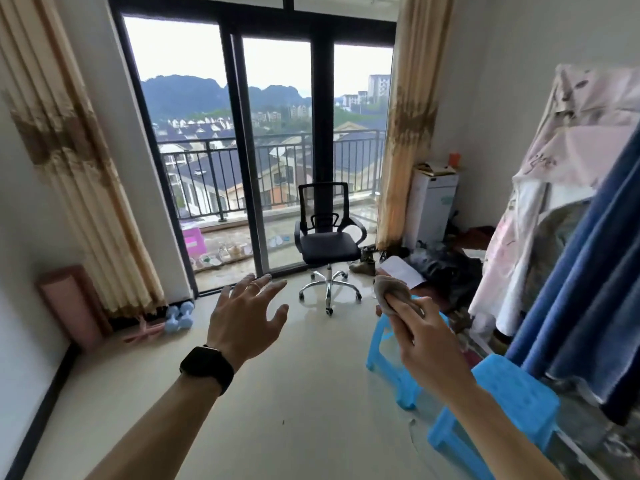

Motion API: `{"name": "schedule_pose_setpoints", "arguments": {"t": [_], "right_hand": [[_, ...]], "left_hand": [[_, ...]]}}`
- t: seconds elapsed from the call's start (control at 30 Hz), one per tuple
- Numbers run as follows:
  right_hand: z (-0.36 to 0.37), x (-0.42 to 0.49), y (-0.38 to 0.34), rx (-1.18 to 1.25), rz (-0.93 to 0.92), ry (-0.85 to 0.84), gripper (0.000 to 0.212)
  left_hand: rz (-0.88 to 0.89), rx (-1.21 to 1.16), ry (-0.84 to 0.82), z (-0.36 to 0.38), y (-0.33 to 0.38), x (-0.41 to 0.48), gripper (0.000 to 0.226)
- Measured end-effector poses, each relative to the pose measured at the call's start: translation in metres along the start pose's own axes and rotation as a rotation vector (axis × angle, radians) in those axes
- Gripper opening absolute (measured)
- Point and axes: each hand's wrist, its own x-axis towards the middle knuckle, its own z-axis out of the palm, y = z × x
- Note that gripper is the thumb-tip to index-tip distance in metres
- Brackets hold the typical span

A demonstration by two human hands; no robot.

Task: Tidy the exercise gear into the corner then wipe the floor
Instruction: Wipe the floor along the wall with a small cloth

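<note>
1. A grey-beige cloth (389, 292), soft and crumpled into a loose wad, is pinched between the thumb and fingers of the right hand (420, 336). The hand is raised in front of the camera, over the right side of the room.
2. The left hand (247, 320) is empty, held out palm down with its fingers spread wide above the floor. A ring sits on one finger and a black smartwatch (206, 368) wraps the wrist.
3. One rolled pink exercise mat (74, 308) stands upright in the left corner, leaning against the wall.
4. Two pale blue dumbbells (179, 315) lie side by side on the floor near the mat, at the foot of the beige curtain (72, 161).
5. One pink stretch strap or band (143, 332) lies flat on the floor between the mat and the dumbbells; its exact kind is hard to tell.
6. The floor (277, 410) is pale, glossy tile, with one small dark speck near the middle.
7. One black office chair (327, 237) on a chrome wheeled base stands before the sliding glass doors.
8. Two bright blue plastic stools (509, 396) stand on the right, one nearer the camera, one partly behind the right hand.
9. Clothes and a blue fabric hang at the far right, with a heap of dark items on the floor beyond them.
</note>
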Motion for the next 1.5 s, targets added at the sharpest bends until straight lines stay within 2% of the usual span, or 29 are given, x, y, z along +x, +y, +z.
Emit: {"name": "schedule_pose_setpoints", "arguments": {"t": [0.33,0.47,0.67,0.77,0.93,1.13,1.23,1.3,1.5], "right_hand": [[0.095,0.170,0.095,-0.138,0.138,0.083,0.036],[0.121,0.223,0.127,-0.145,0.200,0.100,0.038],[0.161,0.275,0.203,-0.194,0.321,0.116,0.034],[0.179,0.295,0.259,-0.202,0.409,0.061,0.041],[0.206,0.322,0.356,-0.228,0.511,0.048,0.036],[0.242,0.347,0.446,-0.186,0.690,-0.078,0.035],[0.270,0.351,0.479,-0.169,0.769,-0.170,0.034],[0.294,0.352,0.503,-0.134,0.849,-0.254,0.041],[0.368,0.359,0.572,-0.128,1.069,-0.429,0.038]], "left_hand": [[0.166,-0.057,-0.064,0.114,-0.034,0.246,0.055],[0.213,-0.085,-0.120,0.162,-0.031,0.333,0.061],[0.341,-0.151,-0.220,0.253,0.011,0.438,0.058],[0.394,-0.170,-0.269,0.310,0.046,0.484,0.054],[0.420,-0.193,-0.379,0.396,0.102,0.545,0.055],[0.402,-0.196,-0.550,0.487,0.149,0.594,0.051],[0.374,-0.192,-0.692,0.537,0.163,0.610,0.051],[0.383,-0.180,-0.785,0.575,0.171,0.620,0.051],[0.539,-0.116,-0.992,0.682,0.201,0.671,0.052]]}}
